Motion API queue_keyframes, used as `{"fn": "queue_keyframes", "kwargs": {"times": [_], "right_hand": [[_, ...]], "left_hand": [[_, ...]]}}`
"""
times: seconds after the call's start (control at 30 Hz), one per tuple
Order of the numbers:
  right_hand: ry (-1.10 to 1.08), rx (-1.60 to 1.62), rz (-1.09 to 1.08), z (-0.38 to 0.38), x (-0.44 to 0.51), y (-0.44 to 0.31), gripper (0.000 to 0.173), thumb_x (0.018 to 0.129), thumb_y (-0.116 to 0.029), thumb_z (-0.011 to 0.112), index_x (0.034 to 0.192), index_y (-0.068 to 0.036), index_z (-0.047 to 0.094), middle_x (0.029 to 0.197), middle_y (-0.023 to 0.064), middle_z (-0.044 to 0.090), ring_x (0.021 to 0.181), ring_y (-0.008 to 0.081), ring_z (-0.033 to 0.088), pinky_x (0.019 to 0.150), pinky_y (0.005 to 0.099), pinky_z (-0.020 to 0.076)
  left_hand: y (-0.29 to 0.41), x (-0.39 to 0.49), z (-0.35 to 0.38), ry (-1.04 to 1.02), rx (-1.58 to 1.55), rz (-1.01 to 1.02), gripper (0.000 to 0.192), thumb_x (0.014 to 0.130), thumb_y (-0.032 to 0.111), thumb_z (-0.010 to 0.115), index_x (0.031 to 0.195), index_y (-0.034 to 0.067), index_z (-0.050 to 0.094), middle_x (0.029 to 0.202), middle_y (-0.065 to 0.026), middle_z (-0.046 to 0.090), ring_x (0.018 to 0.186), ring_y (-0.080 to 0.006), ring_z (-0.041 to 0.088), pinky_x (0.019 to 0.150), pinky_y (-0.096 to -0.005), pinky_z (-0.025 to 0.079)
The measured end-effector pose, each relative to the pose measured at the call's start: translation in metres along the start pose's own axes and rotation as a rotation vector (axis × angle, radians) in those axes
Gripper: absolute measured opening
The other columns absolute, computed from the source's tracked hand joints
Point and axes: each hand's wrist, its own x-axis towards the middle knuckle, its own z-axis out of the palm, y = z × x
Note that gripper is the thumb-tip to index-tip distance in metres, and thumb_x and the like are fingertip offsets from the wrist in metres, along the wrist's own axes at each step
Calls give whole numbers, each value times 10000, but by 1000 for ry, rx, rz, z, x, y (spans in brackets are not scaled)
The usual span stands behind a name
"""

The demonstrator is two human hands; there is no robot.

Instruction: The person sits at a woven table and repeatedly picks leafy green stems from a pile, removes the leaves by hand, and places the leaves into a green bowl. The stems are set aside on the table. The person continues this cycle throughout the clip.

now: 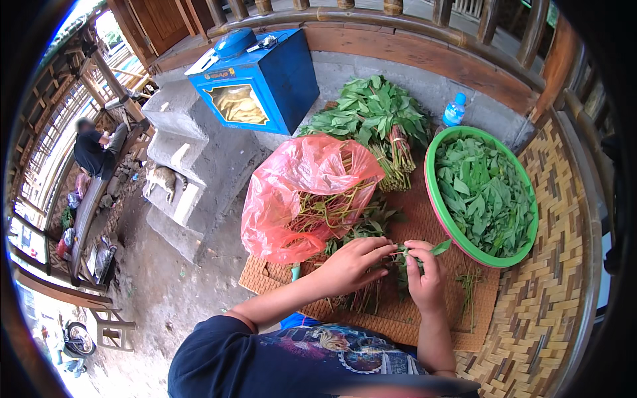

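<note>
My left hand [356, 263] and my right hand [425, 271] meet over a woven mat [482, 323], both pinching one leafy green sprig [440, 248]. Its leaves stick out past my right fingers. Below my hands, partly hidden, lie more leafy stems [366, 298]. A red plastic bag [278, 199] beyond my left hand holds bare stems [318, 214]. To the right, a green basin [533, 209] is full of loose green leaves [482, 194]. Tied bundles of leafy stems [378, 109] lie behind the bag.
A blue box with a window [293, 74] stands at the back beside concrete steps [179, 124]. Near the basin is a blue-capped bottle [454, 112]. A cat [164, 181] lies on a step. Another person [94, 149] sits on a far bench. Thin stems [469, 293] lie on the mat.
</note>
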Motion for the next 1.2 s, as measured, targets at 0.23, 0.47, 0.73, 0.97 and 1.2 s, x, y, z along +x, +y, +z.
{"fn": "queue_keyframes", "kwargs": {"times": [0.23, 0.47, 0.73, 0.97, 1.2], "right_hand": [[107, -25, -47, -28, 24, -14, 150, 1028, 10, 722, 1162, -21, 663, 1145, 164, 789, 1079, 378, 745, 989, 497, 591], [61, -98, -42, -38, 24, -19, 124, 993, -28, 782, 1101, -21, 721, 1206, 146, 772, 1146, 378, 730, 1044, 493, 566], [10, -127, 167, -17, -9, 33, 150, 916, -52, 886, 1031, -37, 792, 1289, 128, 765, 1175, 342, 734, 1000, 454, 593], [25, 156, 169, 10, -38, 52, 152, 956, -20, 848, 1077, -18, 757, 1281, 150, 784, 1177, 356, 754, 1033, 453, 596], [17, 102, 42, 13, -45, 62, 185, 911, -14, 879, 1069, -29, 784, 1261, 117, 806, 1147, 347, 753, 1001, 462, 608]], "left_hand": [[6, 56, -28, 1, -176, 32, 277, 1066, 130, 754, 1335, 64, 736, 921, -134, 643, 804, -364, 690, 736, -484, 572], [21, 65, -65, 0, -86, 145, 138, 1032, 221, 827, 1107, 106, 832, 831, -62, 683, 773, -293, 695, 702, -427, 544], [-27, 34, -7, -264, -193, -276, 138, 1043, 140, 765, 1135, 37, 771, 1019, -176, 791, 952, -413, 783, 806, -498, 620], [-17, 23, 12, -266, -172, -269, 190, 1057, 168, 743, 1205, 49, 755, 1041, -179, 794, 944, -420, 777, 792, -507, 628], [-18, 21, 27, -222, -72, -204, 190, 1043, 122, 731, 1226, 73, 744, 1016, -159, 699, 952, -420, 743, 777, -517, 607]]}}
